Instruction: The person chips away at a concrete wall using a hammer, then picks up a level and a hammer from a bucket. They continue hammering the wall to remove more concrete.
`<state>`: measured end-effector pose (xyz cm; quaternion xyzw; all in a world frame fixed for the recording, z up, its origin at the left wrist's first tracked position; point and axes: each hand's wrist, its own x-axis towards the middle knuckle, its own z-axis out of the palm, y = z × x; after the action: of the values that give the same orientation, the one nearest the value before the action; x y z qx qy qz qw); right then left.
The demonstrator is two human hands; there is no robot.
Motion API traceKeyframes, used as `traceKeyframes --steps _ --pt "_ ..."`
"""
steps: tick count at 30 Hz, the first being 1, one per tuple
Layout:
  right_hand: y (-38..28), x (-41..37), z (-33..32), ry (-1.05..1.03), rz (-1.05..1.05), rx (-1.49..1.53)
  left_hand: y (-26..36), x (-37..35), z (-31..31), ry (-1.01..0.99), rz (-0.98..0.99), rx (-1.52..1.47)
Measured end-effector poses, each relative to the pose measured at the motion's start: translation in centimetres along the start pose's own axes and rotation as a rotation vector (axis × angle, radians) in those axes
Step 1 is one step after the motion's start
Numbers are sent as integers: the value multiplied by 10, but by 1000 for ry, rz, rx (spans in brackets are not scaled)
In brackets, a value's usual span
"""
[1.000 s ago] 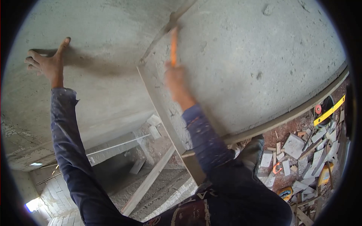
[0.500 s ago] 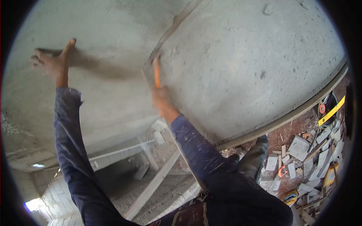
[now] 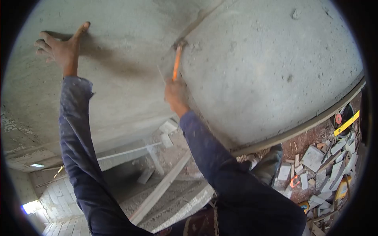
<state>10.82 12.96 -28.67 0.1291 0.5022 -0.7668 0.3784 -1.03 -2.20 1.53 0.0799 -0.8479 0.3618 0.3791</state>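
A grey concrete surface fills the upper view, with a dark seam running across it. My left hand rests against the surface at the upper left, fingers spread and empty. At the centre, my right hand is wrapped round the orange handle of a hammer-like tool. The tool's dark head meets the surface at the lower end of the seam. Beside my right hand, a thin strip stands near the seam; its details are blurred.
A wooden edge strip borders the surface at the lower right. Below lie broken block pieces, a yellow level and an orange object. A long board slants across the lower middle. A block wall stands lower left.
My right hand and the tool have shifted up and slightly right in view, the handle now leaning right. My left hand appears a little higher. The whole view has also shifted slightly.
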Motion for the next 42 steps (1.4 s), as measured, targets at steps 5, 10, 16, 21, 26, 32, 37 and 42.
traceKeyframes --steps 5,10,16,21,26,32,37,42 --pt "-58 0 -90 100 -195 572 4 7 3 50 22 -39" --pt "-30 16 -56 493 -492 625 3 -2 -3 39 50 -57" --pt "30 21 -7 -116 60 -53 5 0 -1 58 33 -45" --pt "-71 -11 -90 289 -542 640 4 -1 -1 48 66 -2" --pt "-39 17 -35 880 -559 427 -1 -2 3 63 57 -21" --pt "7 2 -17 -80 143 256 -5 -5 4 57 42 -9" --pt "-88 -7 -122 234 -802 644 2 -2 3 68 79 -10" --pt "-41 5 -51 637 -557 782 -1 -1 4 70 88 -37"
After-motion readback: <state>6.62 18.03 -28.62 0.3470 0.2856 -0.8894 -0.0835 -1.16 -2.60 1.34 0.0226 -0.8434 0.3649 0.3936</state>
